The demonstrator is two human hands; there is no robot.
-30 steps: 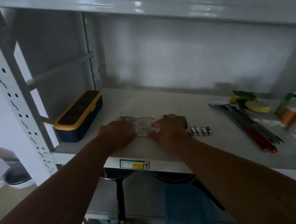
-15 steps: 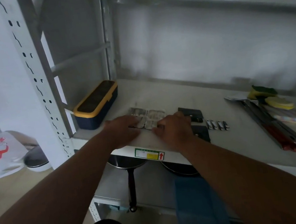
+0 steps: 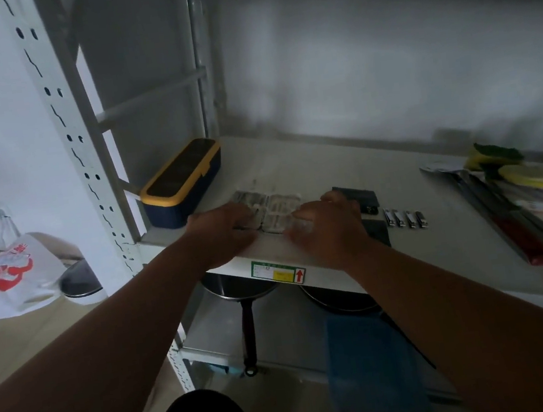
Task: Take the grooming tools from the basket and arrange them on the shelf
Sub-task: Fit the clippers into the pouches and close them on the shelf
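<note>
Just left of centre in the frame, near the front edge of the shelf [image 3: 309, 166], two clear packs [image 3: 269, 211] of grooming tools lie flat, side by side and touching. Their long axes run away from me toward the back wall, and the pair together forms a row across the frame. My left hand [image 3: 222, 233] rests on the left pack and my right hand [image 3: 327, 224] on the right one, fingers laid fairly straight over the plastic, pressing rather than pinching as far as I can tell (the fingertips blur into the wrapping). Each pack sits directly under and just ahead of its own fingers, so neither hand is nearer. I judge any squaring-up will be a small sideways nudge. Right of my right hand lie dark cases [image 3: 362, 199], then four clippers [image 3: 405, 219] in a row. At upper left of the packs stands a yellow-lidded box [image 3: 180, 183].
</note>
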